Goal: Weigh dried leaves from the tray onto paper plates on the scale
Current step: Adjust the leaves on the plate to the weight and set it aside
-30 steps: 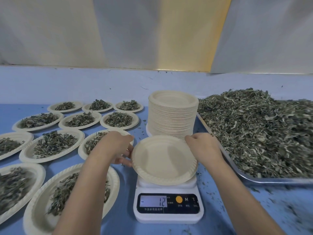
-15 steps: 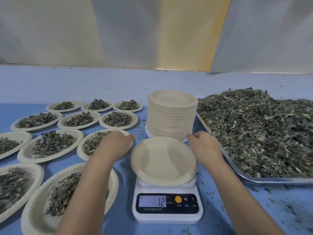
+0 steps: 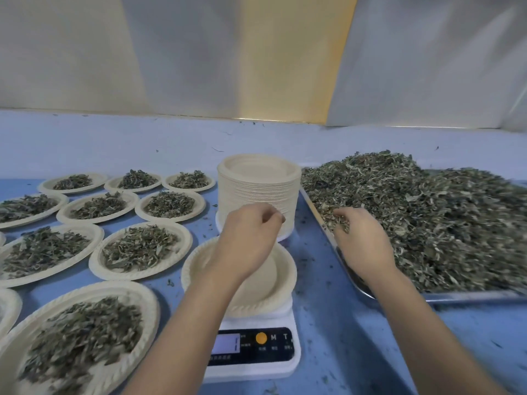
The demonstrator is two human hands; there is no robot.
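Lower centre: the scale (image 3: 251, 357) sits on the blue tabletop (image 3: 342, 337). Its display (image 3: 226, 344) is partly behind your left forearm, so the reading is not legible. One paper plate (image 3: 275, 283) lies on the platform, bare, with no leaf in it.

Lower left, running toward the upper left: filled plates (image 3: 139, 249) in rows, each with a mound of leaf.

Centre: your left hand (image 3: 251, 238) hovers above the far side of the paper plate. The fingers are loosely curled and nothing shows in them. Cannot tell whether it brushes the rim.

Right of centre: your right hand (image 3: 359, 243) is at the near left corner of the tray (image 3: 470, 295). The fingers are curled down into the dried leaves (image 3: 427, 218) and closed round a small clump. The heap fills the tray across the right half of the frame.

Beyond the hands: the stack of plates (image 3: 259, 178) stands upright between the filled plates and the tray's left rim.

Step, as judged: the plate is set and the first grab is under way. Filling has not begun.

The next move calls for lifting the clump clear of the tray rim. Carry it left over the short strip of tabletop and let it go over the plate's middle. Draw your left forearm off the display so you can read it. Keep that hand off the plate, or the weight will read false. Expect flakes to shed on the way; crumbs already dot the tabletop.
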